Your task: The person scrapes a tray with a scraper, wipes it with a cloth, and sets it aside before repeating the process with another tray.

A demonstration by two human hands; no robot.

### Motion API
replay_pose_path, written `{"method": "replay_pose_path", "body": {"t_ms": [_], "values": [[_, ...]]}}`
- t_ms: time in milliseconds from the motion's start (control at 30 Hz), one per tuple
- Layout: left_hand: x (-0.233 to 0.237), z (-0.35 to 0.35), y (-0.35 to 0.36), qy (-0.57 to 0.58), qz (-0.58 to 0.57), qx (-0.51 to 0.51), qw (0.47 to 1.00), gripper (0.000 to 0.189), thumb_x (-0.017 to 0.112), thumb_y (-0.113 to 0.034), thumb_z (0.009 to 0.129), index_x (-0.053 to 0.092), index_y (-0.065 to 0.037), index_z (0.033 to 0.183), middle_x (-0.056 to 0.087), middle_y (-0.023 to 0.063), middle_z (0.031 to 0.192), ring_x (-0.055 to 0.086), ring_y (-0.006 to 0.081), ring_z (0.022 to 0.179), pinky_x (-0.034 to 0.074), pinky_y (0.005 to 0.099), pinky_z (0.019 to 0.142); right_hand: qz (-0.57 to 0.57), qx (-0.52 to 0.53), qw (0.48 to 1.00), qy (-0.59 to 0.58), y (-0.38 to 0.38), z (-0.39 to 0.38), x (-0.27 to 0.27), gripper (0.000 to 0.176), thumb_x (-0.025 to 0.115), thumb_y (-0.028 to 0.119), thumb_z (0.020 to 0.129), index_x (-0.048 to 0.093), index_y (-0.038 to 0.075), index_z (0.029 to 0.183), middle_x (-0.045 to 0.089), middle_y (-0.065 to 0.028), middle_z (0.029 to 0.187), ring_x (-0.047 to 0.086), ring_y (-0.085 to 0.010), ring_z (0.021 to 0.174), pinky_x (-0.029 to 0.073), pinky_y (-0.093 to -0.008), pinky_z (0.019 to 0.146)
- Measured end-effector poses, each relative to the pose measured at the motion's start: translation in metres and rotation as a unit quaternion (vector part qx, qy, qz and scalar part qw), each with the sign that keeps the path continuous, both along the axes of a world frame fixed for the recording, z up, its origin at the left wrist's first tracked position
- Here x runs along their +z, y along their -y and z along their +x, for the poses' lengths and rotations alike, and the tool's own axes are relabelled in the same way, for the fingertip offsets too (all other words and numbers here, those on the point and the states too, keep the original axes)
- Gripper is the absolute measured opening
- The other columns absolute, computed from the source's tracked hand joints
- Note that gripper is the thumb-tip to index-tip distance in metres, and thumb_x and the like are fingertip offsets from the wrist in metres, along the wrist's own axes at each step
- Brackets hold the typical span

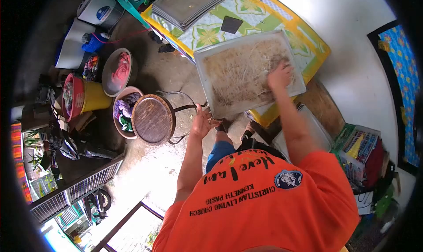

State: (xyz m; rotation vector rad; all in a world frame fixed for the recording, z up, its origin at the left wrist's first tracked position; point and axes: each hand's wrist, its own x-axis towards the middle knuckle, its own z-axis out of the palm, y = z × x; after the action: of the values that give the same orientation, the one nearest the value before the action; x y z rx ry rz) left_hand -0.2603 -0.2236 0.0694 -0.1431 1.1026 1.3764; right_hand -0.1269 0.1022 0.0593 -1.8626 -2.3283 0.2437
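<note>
A large rectangular metal baking tray (246,71), its inside brown and streaked with pale scratches, lies tilted across the near side of the table. My right hand (280,75) presses down on the tray's surface towards its right side. The fingers there are curled and slightly blurred, over a dark patch I cannot make out. My left hand (203,123) is palm up at the tray's near left corner, thumb and fingers at the rim, gripping it. A small dark square piece (231,24) rests on the tablecloth beyond the tray.
Stacked trays (189,5) sit on the flowered tablecloth (207,35). A round wooden stool (153,120) stands left of my left hand. Basins of clothes (108,73) and a yellow bucket (96,95) are further left. A crate (359,142) stands by the wall at right.
</note>
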Motion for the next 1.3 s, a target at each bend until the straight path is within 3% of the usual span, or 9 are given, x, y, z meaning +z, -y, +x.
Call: {"method": "replay_pose_path", "body": {"t_ms": [100,200,300,400,633,967,1133,1200,1300], "values": [[0.001,0.003,-0.001,0.021,0.004,0.034,0.999,0.099,0.016,-0.079,0.079,0.030,-0.001,0.139,0.047,0.0209,0.129,0.055,0.0416,0.102,0.040,0.0484,0.093,0.045,0.256,0.962,-0.083,0.114,-0.049,-0.036,0.034,0.041,0.012,0.087,0.045,0.001,0.118,0.047,-0.0237,0.106,0.050,-0.0401,0.096,0.043,-0.0506,0.078],[-0.008,0.000,0.005,0.068,0.001,0.053,0.996,0.106,0.013,-0.082,0.076,0.030,0.003,0.137,0.044,0.0234,0.130,0.049,0.0412,0.112,0.035,0.0498,0.099,-0.174,0.419,0.882,-0.127,0.200,-0.091,0.002,0.045,0.053,0.019,0.081,0.048,0.001,0.122,0.049,-0.0277,0.113,0.051,-0.0413,0.103,0.042,-0.0489,0.087],[0.003,0.014,0.009,0.084,0.074,0.190,0.975,0.100,0.020,-0.083,0.075,0.027,-0.008,0.141,0.040,0.0208,0.136,0.043,0.0432,0.119,0.034,0.0606,0.096,-0.498,0.509,0.659,-0.245,0.195,-0.125,0.018,0.052,0.057,0.020,0.075,0.051,0.002,0.123,0.060,-0.0240,0.101,0.059,-0.0345,0.095,0.046,-0.0441,0.084],[-0.005,0.014,0.015,0.114,-0.004,0.170,0.979,0.098,0.022,-0.082,0.076,0.020,-0.010,0.143,0.039,0.0209,0.135,0.044,0.0450,0.116,0.033,0.0683,0.089,-0.361,0.422,0.784,-0.278,0.147,-0.141,0.049,0.054,0.058,0.023,0.074,0.051,0.017,0.127,0.064,-0.0215,0.091,0.064,-0.0292,0.076,0.049,-0.0407,0.064],[-0.005,0.024,0.006,0.178,0.022,0.130,0.975,0.088,0.019,-0.071,0.086,0.015,-0.002,0.141,0.037,0.0313,0.132,0.044,0.0471,0.118,0.044,0.0553,0.090,-0.111,0.369,0.921,-0.062,0.048,-0.218,0.053,0.053,0.054,0.019,0.079,0.048,0.026,0.131,0.039,-0.0162,0.136,0.050,-0.0375,0.110,0.046,-0.0415,0.087],[0.007,0.015,-0.001,0.215,-0.015,0.222,0.951,0.104,0.024,-0.079,0.078,0.015,0.004,0.141,0.037,0.0330,0.132,0.044,0.0450,0.119,0.039,0.0503,0.097,-0.034,0.629,0.776,-0.040,0.157,-0.117,0.013,0.043,0.056,0.014,0.073,0.059,0.020,0.115,0.048,-0.0117,0.115,0.048,-0.0351,0.100,0.046,-0.0463,0.077],[-0.040,0.019,0.008,0.047,0.080,0.106,0.990,0.072,0.046,-0.053,0.088,0.036,0.004,0.131,0.048,0.0239,0.126,0.051,0.0378,0.113,0.045,0.0439,0.092,-0.073,0.674,0.729,-0.098,0.139,0.008,0.024,0.038,0.059,0.019,0.072,0.063,0.025,0.109,0.053,-0.0069,0.107,0.052,-0.0315,0.099,0.046,-0.0458,0.078],[-0.064,0.012,0.013,0.009,-0.026,0.061,0.998,0.041,0.057,-0.026,0.090,0.048,0.001,0.118,0.058,0.0167,0.112,0.060,0.0291,0.099,0.050,0.0351,0.082,-0.049,0.577,0.813,-0.055,0.088,0.040,0.027,0.036,0.058,0.017,0.072,0.063,0.025,0.107,0.054,-0.0079,0.107,0.054,-0.0297,0.097,0.047,-0.0450,0.076],[-0.055,0.008,0.004,-0.170,-0.121,-0.052,0.977,0.032,0.059,-0.025,0.088,0.052,-0.002,0.108,0.062,0.0112,0.102,0.063,0.0243,0.089,0.049,0.0321,0.075,0.010,0.307,0.951,-0.030,-0.016,0.092,0.011,0.041,0.055,0.011,0.072,0.061,0.025,0.110,0.056,-0.0123,0.110,0.056,-0.0357,0.094,0.047,-0.0472,0.080]]}}
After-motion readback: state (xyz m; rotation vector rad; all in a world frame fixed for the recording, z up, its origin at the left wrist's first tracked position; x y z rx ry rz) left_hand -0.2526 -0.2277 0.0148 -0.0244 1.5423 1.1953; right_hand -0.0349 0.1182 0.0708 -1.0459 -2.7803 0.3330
